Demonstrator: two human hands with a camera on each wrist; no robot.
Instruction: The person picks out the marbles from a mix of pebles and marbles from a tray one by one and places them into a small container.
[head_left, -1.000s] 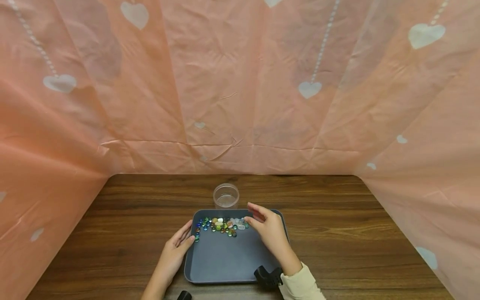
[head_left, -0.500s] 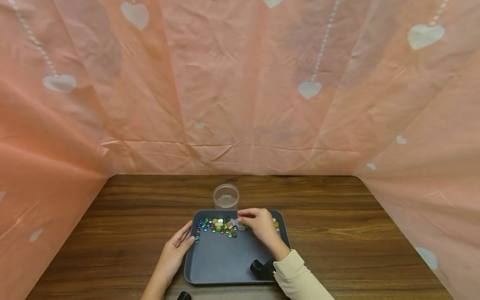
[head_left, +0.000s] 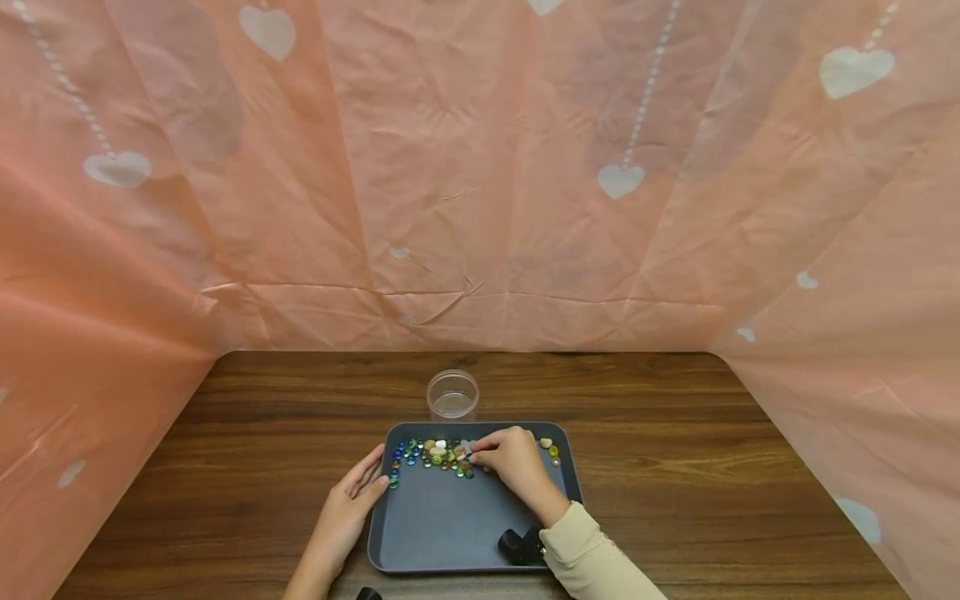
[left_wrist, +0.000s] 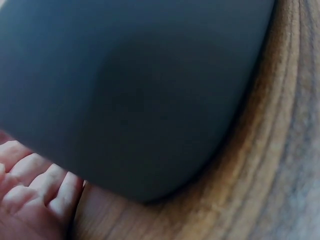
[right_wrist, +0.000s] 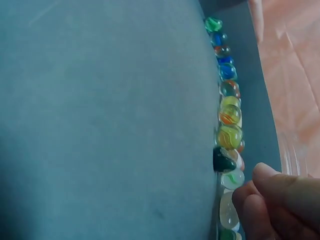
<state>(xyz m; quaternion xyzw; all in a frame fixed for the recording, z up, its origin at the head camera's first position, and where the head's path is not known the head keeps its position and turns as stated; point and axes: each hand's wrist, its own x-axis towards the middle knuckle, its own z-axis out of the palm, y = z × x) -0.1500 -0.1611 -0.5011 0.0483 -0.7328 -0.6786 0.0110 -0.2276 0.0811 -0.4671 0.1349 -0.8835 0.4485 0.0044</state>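
Observation:
A dark grey tray (head_left: 450, 525) lies on the table, with glass marbles (head_left: 412, 447) and smooth pebbles (head_left: 438, 448) gathered along its far side. My left hand (head_left: 347, 504) grips the tray's left edge, thumb at the rim and fingers along the outer side. Over the right part of the tray, my right hand (head_left: 517, 462) reaches into the right end of the row. Its thumb and forefinger come close together at the pale, clear pebbles (right_wrist: 229, 210); I cannot tell whether one is pinched. A yellow marble (head_left: 553, 451) and a cream pebble (head_left: 546, 442) lie in the far right corner.
A clear round plastic jar (head_left: 453, 396) without a lid stands just behind the tray. The wooden table (head_left: 675, 467) is bordered by a pink curtain (head_left: 480, 208) with white hearts at the back and both sides.
My right hand has moved left and down from the tray's far right corner to the clear pebbles, uncovering the few pieces in that corner. The left hand has stayed at the tray's edge.

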